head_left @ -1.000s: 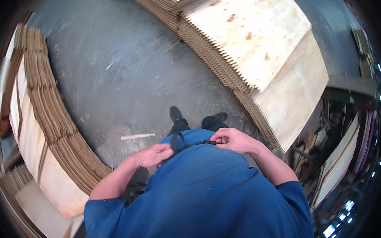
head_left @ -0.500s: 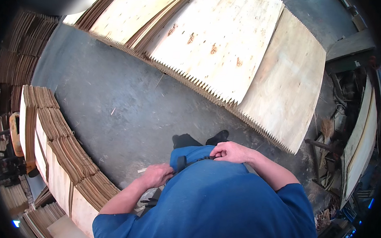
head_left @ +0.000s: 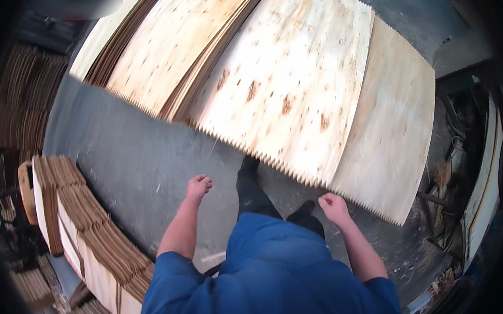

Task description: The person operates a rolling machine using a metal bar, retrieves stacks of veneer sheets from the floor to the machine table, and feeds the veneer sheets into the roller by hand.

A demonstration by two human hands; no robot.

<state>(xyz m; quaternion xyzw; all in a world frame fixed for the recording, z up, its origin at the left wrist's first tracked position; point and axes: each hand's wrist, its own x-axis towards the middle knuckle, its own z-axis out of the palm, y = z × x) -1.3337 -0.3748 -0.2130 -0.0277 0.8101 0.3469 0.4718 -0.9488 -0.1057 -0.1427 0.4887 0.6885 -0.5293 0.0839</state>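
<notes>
My left hand (head_left: 199,186) hangs over the grey floor with its fingers loosely curled in, and nothing shows in them. Over on the right, my right hand (head_left: 332,207) is closed too, thumb against the fingers, without anything visible in its grasp. It is just short of the jagged near edge of the stacked wood veneer sheets; I cannot tell whether it touches them. The top sheet (head_left: 284,73) is pale with brown knots, and a plainer veneer sheet (head_left: 386,130) lies at its right.
More veneer stacks (head_left: 172,50) extend to the far left. Bundled veneer (head_left: 97,217) stands at my near left, with darker stacks (head_left: 24,97) beyond. Scraps and a dark frame (head_left: 440,198) lie on the right. My feet are on the grey floor (head_left: 132,145).
Both hands have left the belt at my waist and moved forward, apart from each other. My legs have stepped toward the veneer stack, which now appears nearer.
</notes>
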